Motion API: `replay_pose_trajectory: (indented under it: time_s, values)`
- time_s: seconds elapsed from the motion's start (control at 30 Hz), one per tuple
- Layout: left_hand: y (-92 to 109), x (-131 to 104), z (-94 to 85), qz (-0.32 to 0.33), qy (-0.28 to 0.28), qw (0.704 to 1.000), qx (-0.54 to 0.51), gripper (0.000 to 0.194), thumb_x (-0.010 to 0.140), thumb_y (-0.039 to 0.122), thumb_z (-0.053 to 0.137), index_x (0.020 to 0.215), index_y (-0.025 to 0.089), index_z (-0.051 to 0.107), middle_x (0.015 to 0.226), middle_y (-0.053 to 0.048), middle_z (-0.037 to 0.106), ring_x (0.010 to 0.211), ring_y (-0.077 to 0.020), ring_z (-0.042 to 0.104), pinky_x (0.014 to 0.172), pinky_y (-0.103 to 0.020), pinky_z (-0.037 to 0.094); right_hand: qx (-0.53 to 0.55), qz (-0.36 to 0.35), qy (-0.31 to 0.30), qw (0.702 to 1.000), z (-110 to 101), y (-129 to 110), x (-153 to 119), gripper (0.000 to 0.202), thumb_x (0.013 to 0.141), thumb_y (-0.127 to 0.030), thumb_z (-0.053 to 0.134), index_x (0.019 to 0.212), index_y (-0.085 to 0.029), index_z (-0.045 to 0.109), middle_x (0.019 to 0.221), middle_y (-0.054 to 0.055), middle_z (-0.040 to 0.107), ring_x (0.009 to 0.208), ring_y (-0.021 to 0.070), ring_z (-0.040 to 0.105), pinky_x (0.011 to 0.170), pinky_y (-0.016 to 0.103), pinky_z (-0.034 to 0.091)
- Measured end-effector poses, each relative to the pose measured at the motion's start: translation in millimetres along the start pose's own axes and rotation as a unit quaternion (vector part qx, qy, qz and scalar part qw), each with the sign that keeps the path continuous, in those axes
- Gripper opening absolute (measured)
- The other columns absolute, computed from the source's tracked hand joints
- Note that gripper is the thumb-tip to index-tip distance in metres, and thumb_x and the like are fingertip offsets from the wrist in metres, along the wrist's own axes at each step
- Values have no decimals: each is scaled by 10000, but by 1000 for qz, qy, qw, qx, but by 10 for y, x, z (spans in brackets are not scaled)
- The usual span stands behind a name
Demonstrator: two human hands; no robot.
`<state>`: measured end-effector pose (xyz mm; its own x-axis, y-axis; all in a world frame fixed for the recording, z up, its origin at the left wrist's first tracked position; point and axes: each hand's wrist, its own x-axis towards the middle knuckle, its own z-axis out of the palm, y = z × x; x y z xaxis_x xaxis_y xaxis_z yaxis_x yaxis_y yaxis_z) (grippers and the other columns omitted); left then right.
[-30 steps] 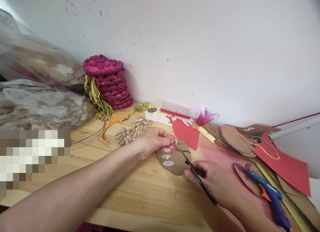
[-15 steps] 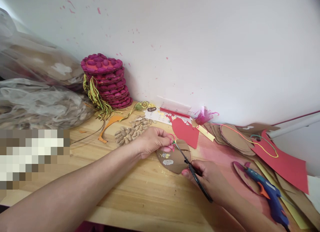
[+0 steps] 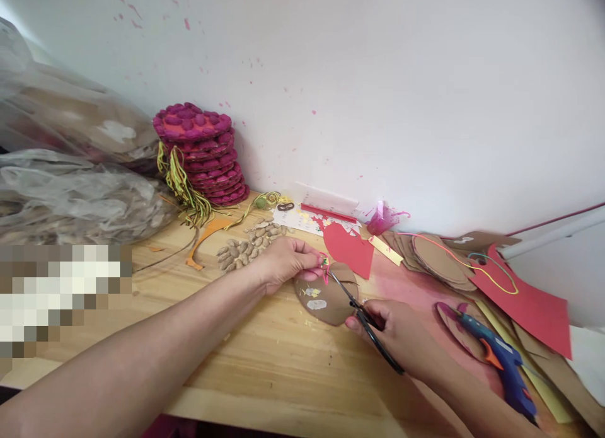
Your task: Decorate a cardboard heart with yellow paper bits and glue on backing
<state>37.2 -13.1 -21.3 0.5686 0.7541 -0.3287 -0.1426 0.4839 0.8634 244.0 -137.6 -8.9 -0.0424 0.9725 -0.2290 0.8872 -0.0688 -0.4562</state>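
Note:
My left hand (image 3: 293,263) is closed in a pinch on a small pink, yellow and green piece (image 3: 326,262), too small to tell whether paper or cord. Scissors (image 3: 353,302) are held in my right hand (image 3: 388,328), fingers in the handles, with the blade tips touching or just below that piece. Beneath both hands lies a round cardboard disc (image 3: 338,302) bearing whitish glue patches and tiny yellow scraps. Some of the disc's upper left is hidden by my left hand.
Left of my hands lie peanuts (image 3: 236,254) and an orange strip (image 3: 201,244). Behind stands a stack of magenta discs (image 3: 198,151). Red paper (image 3: 347,249) lies beyond the disc. At right are cardboard rounds (image 3: 442,261) and a blue glue gun (image 3: 505,365). Plastic bags (image 3: 80,195) fill the left side.
The pinched piece has turned a little, and more of its pink part hangs below my left fingertips. My right hand and the scissors have barely moved. The whole view has shifted slightly.

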Motion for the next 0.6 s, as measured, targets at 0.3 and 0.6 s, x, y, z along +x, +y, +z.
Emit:
replay_pose_trajectory:
  time_s: [0.3, 0.6]
  values:
    - [48, -115, 8, -30, -123, 990, 62, 263, 627, 283, 826, 729, 91, 677, 746, -88, 718, 622, -111, 667, 614, -204, 548, 208, 65, -25, 976, -218, -59, -42, 297, 777, -472, 635, 737, -184, 577, 499, -68, 452, 436, 91, 416, 415, 205, 327]
    - [30, -111, -29, -28, -200, 971, 129, 123, 674, 201, 753, 751, 116, 707, 707, -58, 705, 651, -120, 670, 637, -218, 553, 266, 40, -10, 963, -146, -412, 216, 276, 735, -419, 701, 831, -169, 639, 567, -43, 558, 467, 84, 505, 429, 181, 390]
